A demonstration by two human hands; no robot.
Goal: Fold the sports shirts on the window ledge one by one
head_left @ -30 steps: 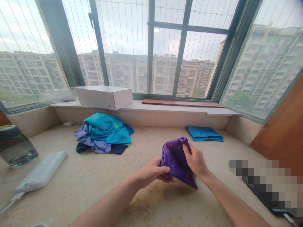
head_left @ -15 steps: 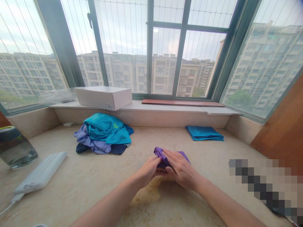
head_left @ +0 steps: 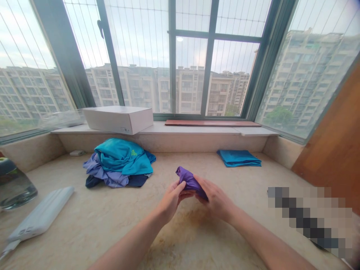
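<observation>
A folded purple cloth [head_left: 190,180] is held between my two hands above the stone counter. My left hand [head_left: 173,195] grips its near left side, thumb on top and fingers underneath. My right hand [head_left: 215,198] is wrapped along its right edge, with the fingertips partly hidden behind the cloth. Beyond my left hand lies a loose heap of clothes, with a teal garment [head_left: 120,155] on top of lavender cloth [head_left: 108,174] and dark navy cloth [head_left: 139,180]. A neatly folded blue cloth [head_left: 239,158] rests at the back right.
On the sill stand a white box [head_left: 112,120] and a reddish-brown board [head_left: 210,123]. At left are a water bottle [head_left: 17,187], a white power bank [head_left: 42,215] with a cable, and a small white adapter [head_left: 77,153]. A blurred-out dark object [head_left: 306,221] lies at right.
The purple cloth has been turned and raised, its top end now pointing up to the left. My right hand has slid from on top of it to its right edge. The view has shifted slightly.
</observation>
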